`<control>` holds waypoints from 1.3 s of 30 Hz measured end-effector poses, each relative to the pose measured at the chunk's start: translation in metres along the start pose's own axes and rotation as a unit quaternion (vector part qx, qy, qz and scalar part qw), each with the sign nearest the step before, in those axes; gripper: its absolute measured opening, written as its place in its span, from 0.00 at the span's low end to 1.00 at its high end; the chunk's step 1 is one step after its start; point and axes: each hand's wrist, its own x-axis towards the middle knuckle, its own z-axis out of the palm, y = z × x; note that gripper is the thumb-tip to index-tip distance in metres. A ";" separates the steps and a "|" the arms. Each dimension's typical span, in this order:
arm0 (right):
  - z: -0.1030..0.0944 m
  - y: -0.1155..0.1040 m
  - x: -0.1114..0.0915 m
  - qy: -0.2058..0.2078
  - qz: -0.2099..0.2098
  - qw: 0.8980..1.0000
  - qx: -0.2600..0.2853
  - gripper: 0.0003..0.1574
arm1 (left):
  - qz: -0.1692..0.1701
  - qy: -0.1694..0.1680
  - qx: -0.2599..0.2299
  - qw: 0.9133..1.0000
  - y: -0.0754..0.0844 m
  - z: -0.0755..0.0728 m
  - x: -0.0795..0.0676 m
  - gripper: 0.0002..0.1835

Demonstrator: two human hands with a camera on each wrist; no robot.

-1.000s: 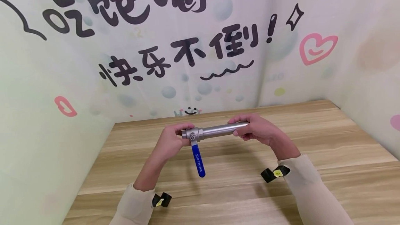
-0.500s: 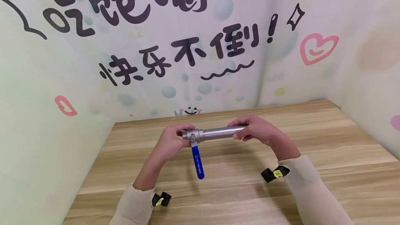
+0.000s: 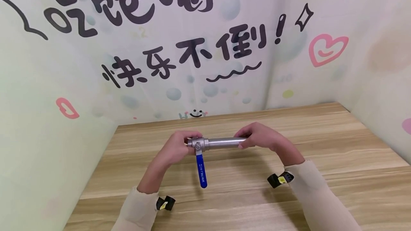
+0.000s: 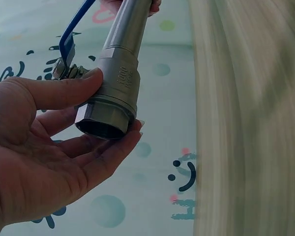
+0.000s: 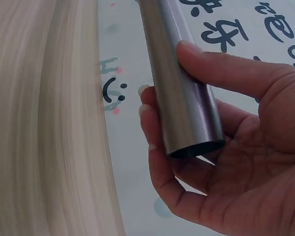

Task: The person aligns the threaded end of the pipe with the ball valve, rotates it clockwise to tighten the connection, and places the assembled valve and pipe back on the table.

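A steel ball valve (image 3: 200, 143) with a blue lever handle (image 3: 201, 171) is joined to a steel pipe (image 3: 224, 143). Together they lie level above the wooden table, with the lever pointing toward me. My left hand (image 3: 174, 148) grips the valve's left end, thumb on one side and fingers on the other. In the left wrist view the valve's open hexagonal end (image 4: 104, 119) faces the camera. Around the pipe's right end curl the thumb and fingers of my right hand (image 3: 261, 137). The right wrist view shows the pipe's hollow round end (image 5: 195, 147) beside the palm.
Under both hands spreads a wood-grain table (image 3: 231, 195). A pale printed wall covering (image 3: 192, 81) with large black characters rises behind its back edge, and plain pale sides stand left and right. Small black cameras (image 3: 280, 180) sit on the wrists.
Both hands have lowered the valve and pipe slightly toward the table. The lever's lower end has swung a little left and down. Both grips stay on the same ends.
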 end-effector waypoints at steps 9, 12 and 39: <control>0.008 0.005 0.005 -0.019 0.012 0.997 -0.073 0.14 | 0.036 -0.049 0.077 0.995 -0.011 0.005 0.005 0.25; 0.010 0.007 0.007 -0.028 0.015 0.995 -0.097 0.13 | 0.067 -0.073 0.110 0.989 -0.016 0.006 0.007 0.25; 0.038 0.019 0.027 0.073 0.011 0.974 -0.216 0.17 | 0.051 0.003 0.224 0.973 -0.032 0.017 0.020 0.24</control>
